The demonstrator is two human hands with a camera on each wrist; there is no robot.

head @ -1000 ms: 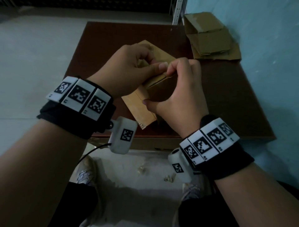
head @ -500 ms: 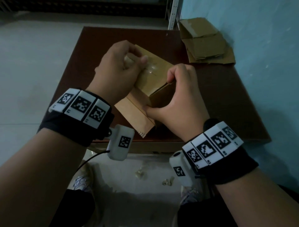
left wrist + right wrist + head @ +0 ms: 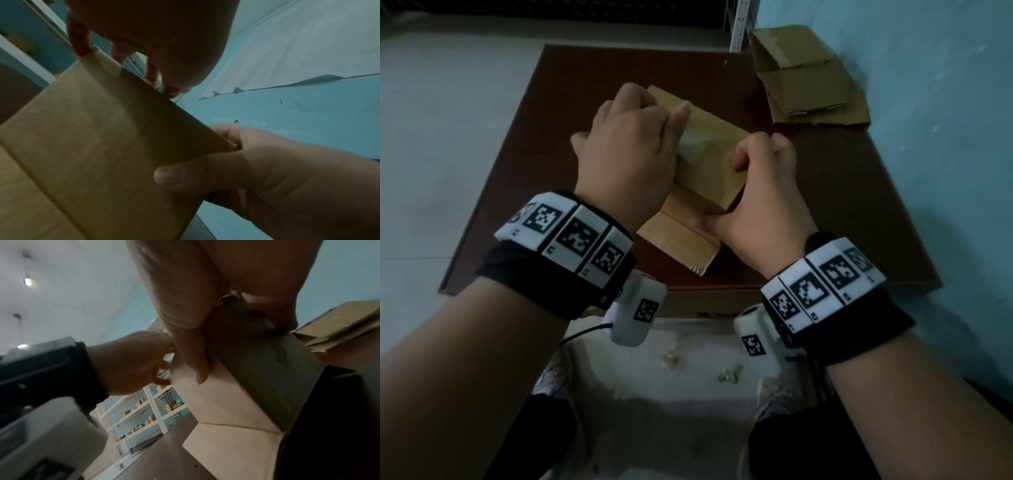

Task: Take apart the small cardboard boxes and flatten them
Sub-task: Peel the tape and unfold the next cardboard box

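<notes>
Between both hands, the small brown cardboard box (image 3: 709, 164) looks light and stiff-walled; left hand (image 3: 630, 150) pinches its clear tape strip (image 3: 693, 145), right hand (image 3: 763, 192) clamps the near corner.

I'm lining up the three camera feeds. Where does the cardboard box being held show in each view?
Head: cardboard box at centre, above the brown table, between both hands.
Left wrist: cardboard box fills the lower left.
Right wrist: cardboard box runs from centre to lower right.
Shared landmark: the right hand gripping its corner, thumb on the near face.
</notes>
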